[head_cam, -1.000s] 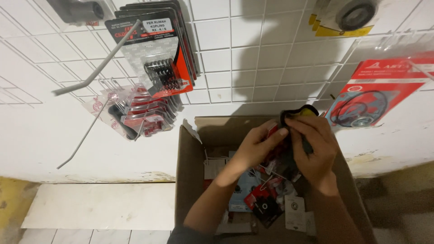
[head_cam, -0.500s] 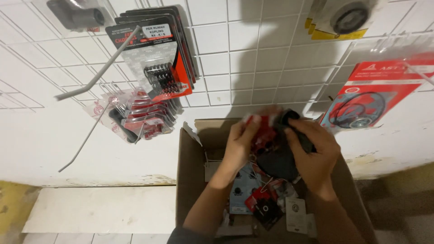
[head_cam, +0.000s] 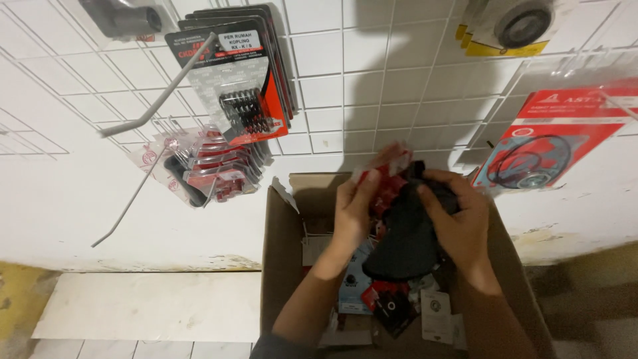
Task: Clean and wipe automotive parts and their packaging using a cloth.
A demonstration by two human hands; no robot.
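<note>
Head view: left hand and right hand both pinch a black part with red packaging above an open cardboard box.

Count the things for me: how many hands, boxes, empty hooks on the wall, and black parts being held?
Hands: 2, left hand and right hand
Cardboard box: 1
Empty hooks: 2, upper hook and lower hook
Black part held: 1
Total: 6
</note>
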